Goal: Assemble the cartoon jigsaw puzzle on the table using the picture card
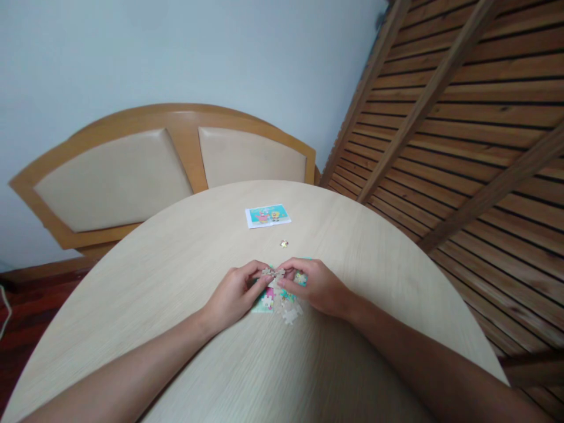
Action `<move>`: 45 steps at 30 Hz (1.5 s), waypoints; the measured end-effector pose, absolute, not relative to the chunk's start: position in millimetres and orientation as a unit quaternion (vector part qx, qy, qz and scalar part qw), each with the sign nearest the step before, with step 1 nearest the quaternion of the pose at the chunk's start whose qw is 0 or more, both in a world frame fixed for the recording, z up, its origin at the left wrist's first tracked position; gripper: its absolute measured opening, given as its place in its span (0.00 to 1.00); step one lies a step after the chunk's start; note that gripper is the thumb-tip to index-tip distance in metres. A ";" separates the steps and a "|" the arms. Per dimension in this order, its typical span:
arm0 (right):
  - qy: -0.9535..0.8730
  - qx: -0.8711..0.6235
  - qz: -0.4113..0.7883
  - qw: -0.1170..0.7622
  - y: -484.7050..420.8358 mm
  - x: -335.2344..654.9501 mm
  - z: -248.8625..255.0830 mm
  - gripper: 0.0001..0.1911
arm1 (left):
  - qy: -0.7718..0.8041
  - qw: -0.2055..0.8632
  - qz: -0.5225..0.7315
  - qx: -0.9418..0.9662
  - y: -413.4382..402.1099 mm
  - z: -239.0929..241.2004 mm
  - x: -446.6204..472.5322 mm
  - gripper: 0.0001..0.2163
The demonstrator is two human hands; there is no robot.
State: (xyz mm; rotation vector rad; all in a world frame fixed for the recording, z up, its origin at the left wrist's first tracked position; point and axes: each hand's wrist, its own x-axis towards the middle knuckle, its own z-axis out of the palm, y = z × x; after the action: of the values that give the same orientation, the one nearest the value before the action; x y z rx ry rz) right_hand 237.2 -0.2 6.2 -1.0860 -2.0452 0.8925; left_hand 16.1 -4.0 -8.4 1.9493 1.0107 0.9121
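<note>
My left hand (pixel 235 294) and my right hand (pixel 316 286) meet at the middle of a round pale wooden table (pixel 185 264). Both pinch small pale jigsaw pieces (pixel 273 272) held together between the fingertips, grey backs up. Under and between the hands lies a partly joined colourful puzzle (pixel 268 302) with a few loose pieces (pixel 289 314) beside it. One single piece (pixel 284 243) lies a little farther out on the table.
A small picture card (pixel 268 215) lies near the table's far edge. Behind the table stands a wooden bench back with two beige cushioned panels (pixel 114 176). A slatted wooden wall (pixel 462 117) runs along the right. A pale wall is behind.
</note>
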 end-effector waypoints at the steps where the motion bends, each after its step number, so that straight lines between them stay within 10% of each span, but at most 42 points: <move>1: -0.781 -0.412 0.339 0.326 -0.3 236.8 6.0 0.08 | 0.393 0.373 0.354 0.763 -4.4 -8.2 16.4 0.12; 45: -0.770 -0.443 0.304 0.344 0.6 236.7 7.8 0.12 | 0.427 0.327 0.362 0.762 -3.9 -6.5 15.0 0.13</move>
State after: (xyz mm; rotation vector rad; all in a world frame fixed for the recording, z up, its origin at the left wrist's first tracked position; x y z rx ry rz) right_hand 236.7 0.6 7.8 -1.1521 -2.0000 0.7908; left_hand 15.0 -3.9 -6.5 1.9952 1.1177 0.9497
